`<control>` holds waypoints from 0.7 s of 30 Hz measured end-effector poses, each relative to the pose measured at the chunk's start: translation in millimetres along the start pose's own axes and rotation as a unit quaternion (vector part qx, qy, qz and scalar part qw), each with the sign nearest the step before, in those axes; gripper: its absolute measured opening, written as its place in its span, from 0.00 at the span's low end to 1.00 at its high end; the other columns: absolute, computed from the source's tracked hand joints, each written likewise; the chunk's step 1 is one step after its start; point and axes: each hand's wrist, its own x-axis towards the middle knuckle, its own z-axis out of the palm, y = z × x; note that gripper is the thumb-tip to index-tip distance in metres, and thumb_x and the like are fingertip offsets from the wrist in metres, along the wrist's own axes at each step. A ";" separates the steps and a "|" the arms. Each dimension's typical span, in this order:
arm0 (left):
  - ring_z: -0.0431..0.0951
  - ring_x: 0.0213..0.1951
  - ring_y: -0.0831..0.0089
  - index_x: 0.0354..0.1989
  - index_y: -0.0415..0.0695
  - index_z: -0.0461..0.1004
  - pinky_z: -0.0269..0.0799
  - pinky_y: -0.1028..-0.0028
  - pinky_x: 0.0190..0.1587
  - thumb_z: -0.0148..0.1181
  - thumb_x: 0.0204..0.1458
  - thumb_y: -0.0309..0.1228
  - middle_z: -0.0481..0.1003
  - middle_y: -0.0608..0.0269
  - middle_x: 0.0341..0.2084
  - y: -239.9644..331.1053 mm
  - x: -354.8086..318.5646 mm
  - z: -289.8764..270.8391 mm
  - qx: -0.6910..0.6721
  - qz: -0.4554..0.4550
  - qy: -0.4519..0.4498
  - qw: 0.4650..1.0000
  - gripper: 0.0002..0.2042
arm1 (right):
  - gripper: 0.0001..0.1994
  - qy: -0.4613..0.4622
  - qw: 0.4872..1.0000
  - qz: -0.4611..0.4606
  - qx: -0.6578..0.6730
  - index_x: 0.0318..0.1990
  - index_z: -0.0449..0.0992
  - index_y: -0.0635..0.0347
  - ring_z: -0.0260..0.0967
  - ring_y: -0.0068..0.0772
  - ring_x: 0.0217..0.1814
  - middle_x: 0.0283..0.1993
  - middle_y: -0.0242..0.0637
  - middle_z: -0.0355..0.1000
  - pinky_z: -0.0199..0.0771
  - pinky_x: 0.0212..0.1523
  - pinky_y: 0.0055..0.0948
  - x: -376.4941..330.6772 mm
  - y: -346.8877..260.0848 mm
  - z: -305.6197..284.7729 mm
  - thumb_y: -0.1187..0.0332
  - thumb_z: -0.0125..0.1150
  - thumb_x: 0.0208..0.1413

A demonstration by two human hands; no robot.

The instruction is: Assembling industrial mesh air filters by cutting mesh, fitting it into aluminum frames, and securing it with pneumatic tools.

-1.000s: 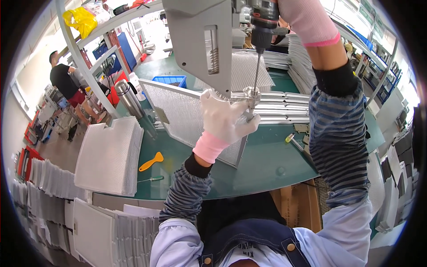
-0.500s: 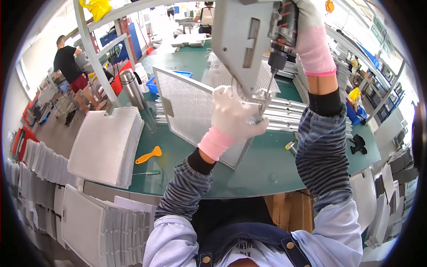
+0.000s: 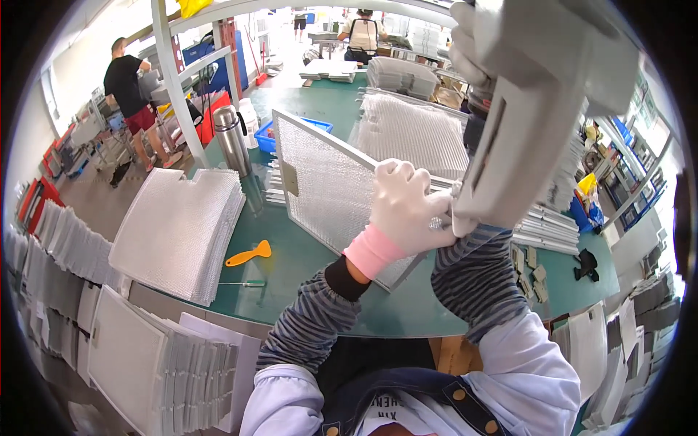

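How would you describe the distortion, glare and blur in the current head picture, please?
In the head view, the near edge of the green table bows, the upper-left background washes out white, glare streaks the steel flask, and the grey housing up close looks soft.

1. Bright light fills the scene; the far background washes out to white.
2. The glossy green tabletop [image 3: 407,311] mirrors the steel flask [image 3: 232,142].
3. The grey housing [image 3: 534,123] looks soft.
4. Fisheye distortion bows the tabletop's front edge; corners fall black.
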 end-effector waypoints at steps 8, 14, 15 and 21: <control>0.65 0.26 0.64 0.18 0.51 0.73 0.60 0.62 0.38 0.67 0.23 0.44 0.62 0.65 0.20 -1.3 -1.5 -11.2 -0.024 0.038 0.041 0.998 0.15 | 0.10 -0.079 0.994 -0.064 -0.039 0.45 0.76 0.67 0.72 0.25 0.29 0.29 0.31 0.73 0.75 0.31 0.22 10.9 21.0 36.7 0.75 0.50 0.60; 0.65 0.26 0.64 0.16 0.50 0.70 0.60 0.62 0.37 0.67 0.23 0.43 0.61 0.65 0.19 -7.5 -0.1 -10.7 -0.072 0.021 0.043 0.996 0.15 | 0.10 -0.132 0.984 -0.114 -0.036 0.45 0.76 0.67 0.72 0.25 0.29 0.29 0.31 0.73 0.74 0.30 0.22 18.8 52.2 66.7 0.75 0.50 0.60; 0.65 0.27 0.64 0.16 0.49 0.69 0.60 0.62 0.38 0.67 0.23 0.43 0.61 0.65 0.19 -7.2 0.3 -11.6 -0.078 0.022 0.041 0.996 0.15 | 0.10 -0.140 0.982 -0.126 -0.032 0.45 0.76 0.67 0.72 0.25 0.29 0.29 0.31 0.73 0.74 0.30 0.22 20.7 54.4 74.0 0.75 0.50 0.60; 0.67 0.28 0.62 0.15 0.48 0.68 0.61 0.61 0.41 0.67 0.26 0.42 0.62 0.63 0.19 3.7 -1.3 -16.9 -0.090 0.024 0.057 0.994 0.15 | 0.10 -0.167 0.966 -0.197 -0.017 0.44 0.76 0.67 0.72 0.25 0.28 0.29 0.31 0.73 0.74 0.30 0.21 19.7 39.0 102.9 0.75 0.49 0.60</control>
